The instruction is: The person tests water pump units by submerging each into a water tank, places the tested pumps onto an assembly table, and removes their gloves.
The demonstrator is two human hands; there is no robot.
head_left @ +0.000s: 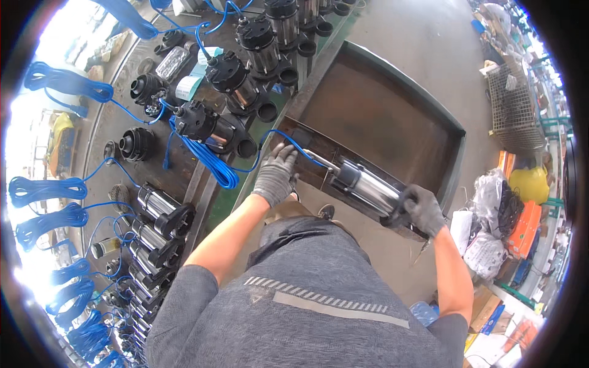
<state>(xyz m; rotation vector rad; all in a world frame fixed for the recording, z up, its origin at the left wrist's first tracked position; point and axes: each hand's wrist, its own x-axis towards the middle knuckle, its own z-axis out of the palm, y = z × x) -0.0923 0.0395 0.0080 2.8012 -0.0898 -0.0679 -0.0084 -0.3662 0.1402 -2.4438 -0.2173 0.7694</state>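
A submersible pump (369, 190) with a shiny steel body and black ends lies on its side along a narrow metal ledge. My right hand (424, 211), in a grey glove, is closed around its black right end. A thin metal rod (322, 161) extends from the pump's left end toward my left hand. My left hand (276, 175), also gloved, rests at the ledge's left end, fingers stretched out and partly overlapping the edge. Blue cable (288, 138) arches over the ledge beside it, and a bundled blue coil (211, 162) hangs at the bench edge.
Several upright pumps (236, 83) stand along the bench on the left, with more lying down nearer me. Blue cable coils (49, 190) line its far side. Beyond the ledge is a shallow rusty metal tray (374, 110). A wire basket (515, 104) and plastic bags (488, 245) are at right.
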